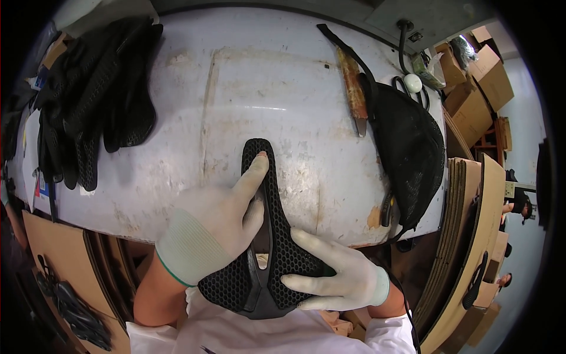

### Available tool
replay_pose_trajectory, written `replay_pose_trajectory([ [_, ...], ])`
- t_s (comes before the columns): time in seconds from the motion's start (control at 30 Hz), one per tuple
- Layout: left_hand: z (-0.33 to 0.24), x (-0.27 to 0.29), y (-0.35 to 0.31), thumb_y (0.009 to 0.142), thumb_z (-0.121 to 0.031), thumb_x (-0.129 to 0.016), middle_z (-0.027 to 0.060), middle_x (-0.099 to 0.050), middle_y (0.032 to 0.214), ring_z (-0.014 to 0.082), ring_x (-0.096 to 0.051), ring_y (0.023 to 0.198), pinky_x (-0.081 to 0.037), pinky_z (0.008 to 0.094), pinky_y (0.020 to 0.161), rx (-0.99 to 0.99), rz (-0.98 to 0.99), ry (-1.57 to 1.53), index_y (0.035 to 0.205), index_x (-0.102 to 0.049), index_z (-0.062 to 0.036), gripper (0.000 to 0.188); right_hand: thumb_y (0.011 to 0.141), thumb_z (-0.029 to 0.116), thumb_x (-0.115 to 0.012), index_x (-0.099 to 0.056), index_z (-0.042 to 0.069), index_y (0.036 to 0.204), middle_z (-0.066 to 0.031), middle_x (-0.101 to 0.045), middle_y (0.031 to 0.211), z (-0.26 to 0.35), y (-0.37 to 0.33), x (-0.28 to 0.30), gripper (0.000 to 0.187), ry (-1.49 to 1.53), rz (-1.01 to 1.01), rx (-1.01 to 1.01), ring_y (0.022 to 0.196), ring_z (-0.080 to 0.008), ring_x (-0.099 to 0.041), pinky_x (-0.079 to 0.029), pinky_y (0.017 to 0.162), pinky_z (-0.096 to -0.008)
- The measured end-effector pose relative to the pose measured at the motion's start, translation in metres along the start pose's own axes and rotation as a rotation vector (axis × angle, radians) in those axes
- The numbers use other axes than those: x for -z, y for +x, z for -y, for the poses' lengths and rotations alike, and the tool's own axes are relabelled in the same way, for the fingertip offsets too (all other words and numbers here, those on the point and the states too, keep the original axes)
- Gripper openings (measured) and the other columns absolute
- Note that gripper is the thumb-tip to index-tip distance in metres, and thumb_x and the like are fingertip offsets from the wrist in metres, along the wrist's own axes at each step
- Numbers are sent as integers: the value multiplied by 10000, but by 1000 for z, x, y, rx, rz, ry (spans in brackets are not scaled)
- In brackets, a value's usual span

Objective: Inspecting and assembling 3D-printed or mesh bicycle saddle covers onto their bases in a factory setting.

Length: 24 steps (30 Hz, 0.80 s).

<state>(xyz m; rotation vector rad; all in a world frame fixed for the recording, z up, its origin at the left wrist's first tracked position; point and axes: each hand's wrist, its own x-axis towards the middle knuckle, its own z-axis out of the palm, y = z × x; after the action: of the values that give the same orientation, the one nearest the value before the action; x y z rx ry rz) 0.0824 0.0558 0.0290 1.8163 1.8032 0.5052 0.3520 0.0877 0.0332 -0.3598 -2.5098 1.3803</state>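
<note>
Hands clamp a black mesh bicycle saddle between them, its long axis pointing away: left hand flat along the nose, right hand gripping the wide rear at the table edge.

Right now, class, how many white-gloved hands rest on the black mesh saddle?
2: the left hand lies along the saddle toward its nose; the right hand grips its wide rear. Nothing hides another.
</note>
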Motion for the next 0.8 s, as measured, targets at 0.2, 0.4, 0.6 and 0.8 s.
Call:
replay_pose_trajectory([
  [0.2, 2, -3, -1, 916, -115, -661, 219, -619, 639, 398, -646, 570, -518, 482, 582, -7, -46, -33, 1499, -556, -71, 594, 926, 358, -786, -732, 139, 1326, -408, -377, 1563, 2, 1, 0, 459, -41, 7, -19, 1354, -518, -551, -572, 973, -429],
  [0.4, -5, -2, -2, 938, -88, -647, 199, -612, 629, 376, -631, 544, -510, 468, 563, 65, 5, -9, 1508, -548, -73, 578, 876, 353, -846, -697, 96, 1363, -419, -353, 1575, 0, -5, -11, 570, 42, -39, 3, 1401, -553, -496, -625, 836, -381],
  [0.6, -6, -5, -1, 950, -84, -638, 177, -623, 644, 350, -632, 541, -505, 453, 552, 70, 4, -9, 1502, -556, -74, 558, 860, 315, -853, -664, 72, 1361, -408, -295, 1606, -4, -4, -44, 588, 59, -192, 13, 1399, -628, -440, -473, 1123, -566],
  [0.8, -1, -1, 1, 949, -95, -643, 160, -631, 673, 332, -629, 541, -503, 441, 546, 56, 57, -26, 1490, -570, -74, 546, 885, 155, -697, -733, 96, 1267, -348, -498, 1466, 10, 3, -51, 388, -184, -188, -54, 1318, -539, -558, -506, 1092, -541],
])
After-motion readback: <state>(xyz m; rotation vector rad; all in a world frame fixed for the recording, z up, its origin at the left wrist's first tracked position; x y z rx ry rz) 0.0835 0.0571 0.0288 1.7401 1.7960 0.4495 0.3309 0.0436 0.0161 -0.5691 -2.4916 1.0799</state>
